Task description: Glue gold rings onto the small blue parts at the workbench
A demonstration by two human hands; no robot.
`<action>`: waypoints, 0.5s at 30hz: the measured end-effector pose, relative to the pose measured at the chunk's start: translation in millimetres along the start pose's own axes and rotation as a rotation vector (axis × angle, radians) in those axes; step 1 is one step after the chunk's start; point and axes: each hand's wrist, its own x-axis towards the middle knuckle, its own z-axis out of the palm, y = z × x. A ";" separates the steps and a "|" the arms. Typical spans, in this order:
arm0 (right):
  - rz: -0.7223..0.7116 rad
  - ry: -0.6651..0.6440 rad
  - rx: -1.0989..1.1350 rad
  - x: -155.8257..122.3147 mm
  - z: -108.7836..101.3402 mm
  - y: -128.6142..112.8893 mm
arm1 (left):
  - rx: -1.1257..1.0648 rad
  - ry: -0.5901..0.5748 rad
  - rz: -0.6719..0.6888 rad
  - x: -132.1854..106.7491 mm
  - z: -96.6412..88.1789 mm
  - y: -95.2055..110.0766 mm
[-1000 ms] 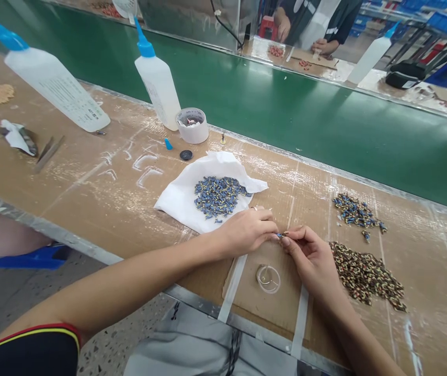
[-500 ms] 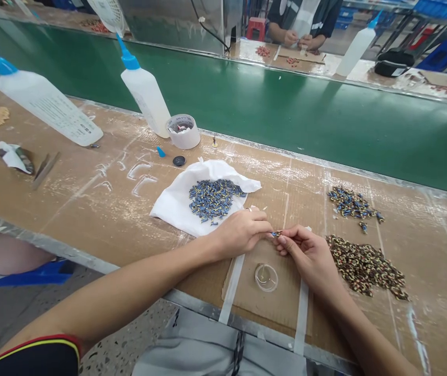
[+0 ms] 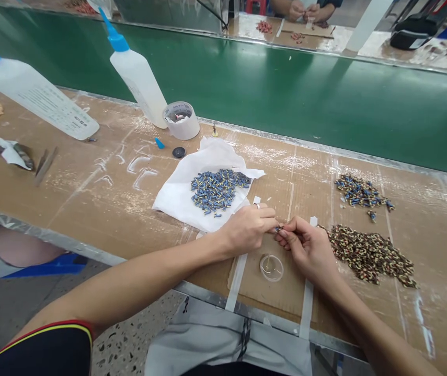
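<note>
My left hand (image 3: 249, 227) and my right hand (image 3: 307, 245) meet over the cardboard, both closed in a pinch. Between their fingertips is a tiny blue and dark piece (image 3: 278, 228); fingers cover most of it. Just below the hands sits a small round clear dish (image 3: 271, 267) with a thin stick in it. To the left, a heap of small blue and yellow pieces (image 3: 215, 190) lies on a white cloth (image 3: 172, 193). Right of my right hand is a larger heap of dark brown and yellow pieces (image 3: 372, 256). Beyond it lies a smaller pile of blue-and-dark pieces (image 3: 358, 190).
Two white squeeze bottles with blue nozzles, one tilted (image 3: 38, 99) and one nearer the middle (image 3: 139, 83), stand along a green belt (image 3: 254, 83). A tape roll (image 3: 182, 121), black cap (image 3: 179, 152) and tweezers (image 3: 45, 166) lie left. Across the belt, another person's hands (image 3: 305, 10) work.
The camera view has tilted and shifted slightly, so the table appears higher and a little to the right. Both hands keep their pinch on the small piece.
</note>
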 end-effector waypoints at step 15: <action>0.019 -0.015 0.339 2.6 2.8 2.0 | -0.469 0.045 -0.132 -3.0 -23.2 -0.7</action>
